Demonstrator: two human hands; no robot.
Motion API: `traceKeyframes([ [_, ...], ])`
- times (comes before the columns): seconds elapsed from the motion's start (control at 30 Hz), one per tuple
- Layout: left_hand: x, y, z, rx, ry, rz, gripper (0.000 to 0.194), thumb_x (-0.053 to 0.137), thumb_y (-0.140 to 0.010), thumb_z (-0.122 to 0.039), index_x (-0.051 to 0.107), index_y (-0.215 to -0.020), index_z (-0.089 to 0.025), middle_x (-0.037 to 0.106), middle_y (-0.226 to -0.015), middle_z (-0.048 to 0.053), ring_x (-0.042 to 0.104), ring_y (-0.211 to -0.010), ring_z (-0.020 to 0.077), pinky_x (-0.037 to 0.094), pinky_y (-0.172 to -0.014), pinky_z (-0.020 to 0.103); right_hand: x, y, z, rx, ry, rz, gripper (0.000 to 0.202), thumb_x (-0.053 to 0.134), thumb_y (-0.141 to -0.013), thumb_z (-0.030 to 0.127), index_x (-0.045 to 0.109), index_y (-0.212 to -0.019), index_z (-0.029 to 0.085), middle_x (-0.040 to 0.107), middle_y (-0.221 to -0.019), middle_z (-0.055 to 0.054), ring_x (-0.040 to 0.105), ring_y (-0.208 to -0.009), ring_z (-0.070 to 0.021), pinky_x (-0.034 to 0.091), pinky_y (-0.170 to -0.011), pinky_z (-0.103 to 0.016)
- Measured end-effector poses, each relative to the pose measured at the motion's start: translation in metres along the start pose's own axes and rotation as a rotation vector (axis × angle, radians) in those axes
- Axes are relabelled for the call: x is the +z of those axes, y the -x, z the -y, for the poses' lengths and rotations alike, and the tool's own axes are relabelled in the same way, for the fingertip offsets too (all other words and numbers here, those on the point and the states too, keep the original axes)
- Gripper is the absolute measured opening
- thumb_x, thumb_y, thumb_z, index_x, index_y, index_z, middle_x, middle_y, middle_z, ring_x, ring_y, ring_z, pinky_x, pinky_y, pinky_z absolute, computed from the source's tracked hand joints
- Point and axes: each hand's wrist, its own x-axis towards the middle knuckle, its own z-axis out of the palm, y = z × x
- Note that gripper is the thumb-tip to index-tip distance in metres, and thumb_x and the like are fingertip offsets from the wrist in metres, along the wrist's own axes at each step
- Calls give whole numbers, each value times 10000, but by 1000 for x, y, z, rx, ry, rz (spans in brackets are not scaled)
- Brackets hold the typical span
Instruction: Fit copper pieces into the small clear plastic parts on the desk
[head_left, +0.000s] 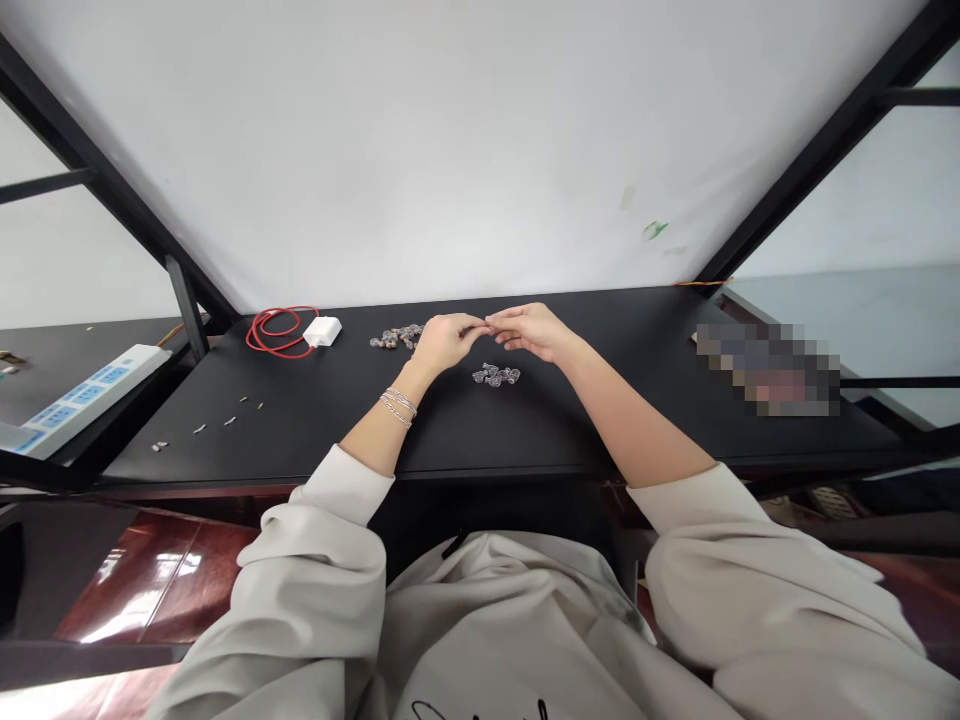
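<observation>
My left hand (448, 338) and my right hand (529, 330) meet fingertip to fingertip above the black tabletop (517, 440). Both are closed in a pinch; whatever sits between the fingertips is too small or too covered to make out. Just below them lies a small pile of clear, shiny pieces (496, 375). Behind my left hand, partly covered by it, is a second pile of small clear and brownish pieces (397, 337). A silvery bracelet (399, 405) circles my left wrist.
A white charger (322, 331) with a coiled red cable (262, 335) lies at the back left. Small bits (199, 429) are scattered at the left front. A white power strip (94, 398) lies further left. A blurred-out flat object (769, 370) rests on the right. A wall stands behind.
</observation>
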Motion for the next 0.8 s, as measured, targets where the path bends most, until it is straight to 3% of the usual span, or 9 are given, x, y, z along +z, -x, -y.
traceKeyframes([
  [0.17,-2,-2,4,-60,-22,-13,134,698,-914,-287,817,-919,-224,798,-959,66,691,-805,212,500,-847,324,-5,-15,-27,-213,320,-210,186,890,-720,204,779,-862,160,788,-866,-84,720,-780,-184,585,-789,-313],
  [0.33,-6,-2,8,-127,-60,-53,141,697,-901,-291,800,-870,-200,776,-842,58,673,-743,207,488,-790,320,-9,-21,-40,-250,633,-189,134,859,-729,224,797,-839,177,787,-829,-70,742,-836,-231,575,-871,-351],
  [0.5,-6,-2,9,-135,-75,-44,151,692,-899,-313,793,-863,-206,751,-766,40,673,-735,201,491,-782,306,-8,-18,-39,-257,677,-216,127,828,-770,238,801,-880,180,796,-863,-74,744,-841,-223,578,-878,-349],
  [0.8,-11,-4,11,-178,-107,-43,166,689,-902,-325,792,-878,-198,770,-805,48,689,-756,210,502,-807,319,-15,-21,-46,-288,539,-197,218,848,-773,288,783,-932,154,800,-934,-100,740,-868,-218,573,-870,-336],
])
